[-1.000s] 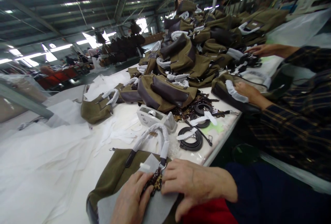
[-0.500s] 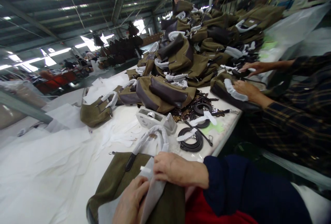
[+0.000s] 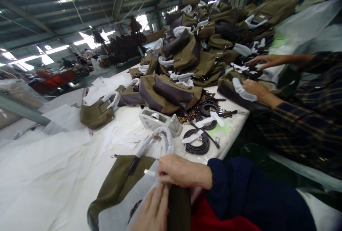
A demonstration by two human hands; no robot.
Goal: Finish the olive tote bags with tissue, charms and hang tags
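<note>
An olive-green handbag lies before me at the table's near edge, its handles wrapped in white. A thin white sheet covers part of its front, with a small white strip near the sheet's top. My right hand is closed, pinching the sheet's upper edge near the bag's opening. Below it, my left hand lies flat on the sheet, fingers stretched out and close together. A dark, partly hidden piece shows beside the left hand; I cannot make out what it is.
A grey tape dispenser and coiled black straps sit beyond the bag. Olive bags pile up behind. White sheets cover the left side. At the right, a co-worker's hands work around another bag.
My left hand has moved up and right, its fingers straightening on the white sheet. More of the sheet and a dark piece now show. My right hand stays at the upper edge.
</note>
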